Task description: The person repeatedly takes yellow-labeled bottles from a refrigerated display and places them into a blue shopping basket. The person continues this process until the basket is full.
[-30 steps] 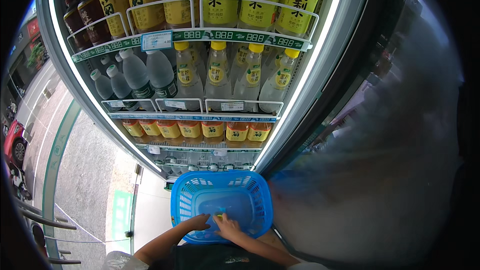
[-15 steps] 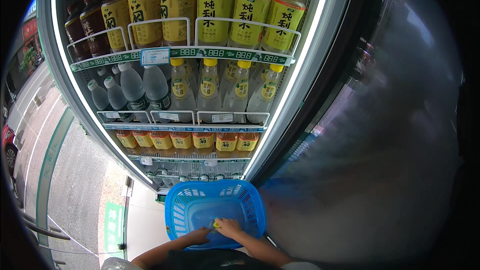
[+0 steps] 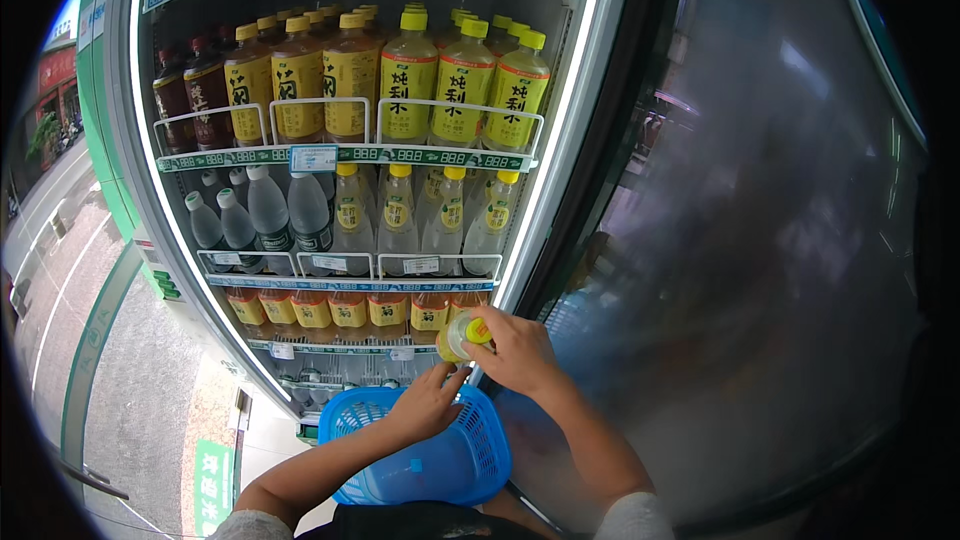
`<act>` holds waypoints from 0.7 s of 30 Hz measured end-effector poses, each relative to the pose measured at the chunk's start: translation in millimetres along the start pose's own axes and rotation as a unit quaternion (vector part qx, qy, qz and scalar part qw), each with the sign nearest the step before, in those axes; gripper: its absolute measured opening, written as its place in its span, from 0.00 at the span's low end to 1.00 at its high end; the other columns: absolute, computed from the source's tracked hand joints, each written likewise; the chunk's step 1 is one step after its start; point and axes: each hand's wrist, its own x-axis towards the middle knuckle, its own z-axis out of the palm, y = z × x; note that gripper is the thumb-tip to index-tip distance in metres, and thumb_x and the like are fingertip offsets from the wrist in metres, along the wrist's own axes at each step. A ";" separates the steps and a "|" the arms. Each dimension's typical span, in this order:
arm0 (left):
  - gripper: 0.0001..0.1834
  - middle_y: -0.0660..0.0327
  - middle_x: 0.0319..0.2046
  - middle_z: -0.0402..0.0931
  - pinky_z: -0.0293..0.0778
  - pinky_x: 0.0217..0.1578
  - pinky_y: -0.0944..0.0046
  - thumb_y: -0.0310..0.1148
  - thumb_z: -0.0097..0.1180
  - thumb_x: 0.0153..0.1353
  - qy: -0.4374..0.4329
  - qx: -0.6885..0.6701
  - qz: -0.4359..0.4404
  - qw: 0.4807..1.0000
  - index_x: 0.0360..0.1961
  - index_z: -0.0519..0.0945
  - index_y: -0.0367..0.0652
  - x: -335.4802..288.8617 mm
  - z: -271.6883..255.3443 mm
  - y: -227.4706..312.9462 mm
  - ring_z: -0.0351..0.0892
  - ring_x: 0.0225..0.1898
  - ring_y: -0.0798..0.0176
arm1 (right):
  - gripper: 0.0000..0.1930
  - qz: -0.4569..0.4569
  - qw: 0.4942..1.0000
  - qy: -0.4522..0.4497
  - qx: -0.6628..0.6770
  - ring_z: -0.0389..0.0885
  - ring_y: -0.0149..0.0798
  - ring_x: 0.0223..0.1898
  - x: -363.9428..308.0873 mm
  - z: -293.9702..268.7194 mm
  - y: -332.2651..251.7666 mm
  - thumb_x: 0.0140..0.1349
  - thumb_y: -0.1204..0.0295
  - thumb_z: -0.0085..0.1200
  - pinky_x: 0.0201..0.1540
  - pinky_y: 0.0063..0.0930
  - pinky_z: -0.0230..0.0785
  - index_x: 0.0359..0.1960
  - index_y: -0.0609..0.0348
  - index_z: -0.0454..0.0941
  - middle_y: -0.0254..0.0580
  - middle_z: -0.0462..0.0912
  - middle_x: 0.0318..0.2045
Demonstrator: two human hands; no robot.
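My right hand is closed around the yellow-capped top of a clear drink bottle with a yellow label. The bottle is tilted in front of the cooler's lower shelf, above a blue plastic basket. Just below the bottle is my left hand, fingers stretched toward its underside; whether they touch it I cannot tell. Behind the bottle stands a row of drinks with yellow labels. Beneath both forearms, the basket shows bare blue plastic inside, partly covered by my left arm.
An upright drinks cooler faces me, its shelves fronted by white wire guards. Bottles with yellow-green caps and slim yellow-capped bottles fill the upper rows. A fogged glass door stands at the right. Outside at the left runs a street.
Both hands have risen from inside the basket toward the cooler. The bottle is now up in my right hand, and the view has shifted to show more of the upper shelves.
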 end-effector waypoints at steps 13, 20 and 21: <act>0.41 0.41 0.60 0.62 0.63 0.64 0.50 0.34 0.67 0.52 0.285 0.217 0.115 0.927 0.66 0.64 0.31 203.3 -168.0 81.8 0.64 0.63 0.39 | 0.19 -0.025 0.961 0.142 -0.236 0.86 0.57 0.43 221.1 -236.8 -58.1 0.62 0.61 0.59 0.46 0.44 0.78 0.45 0.66 0.75 0.60 0.85 0.39; 0.40 0.42 0.57 0.63 0.67 0.60 0.51 0.34 0.68 0.50 0.292 0.246 0.106 0.918 0.63 0.66 0.31 234.0 -175.5 73.6 0.68 0.58 0.41 | 0.20 0.003 0.952 0.156 -0.265 0.85 0.57 0.46 256.3 -239.4 -47.7 0.63 0.60 0.58 0.49 0.44 0.77 0.45 0.66 0.75 0.59 0.85 0.41; 0.40 0.42 0.57 0.63 0.67 0.59 0.51 0.34 0.68 0.49 0.292 0.238 0.106 0.920 0.63 0.67 0.31 237.8 -175.2 72.3 0.69 0.58 0.41 | 0.20 0.014 0.953 0.158 -0.258 0.84 0.58 0.47 259.2 -236.6 -45.6 0.62 0.60 0.58 0.49 0.45 0.76 0.45 0.67 0.75 0.60 0.84 0.42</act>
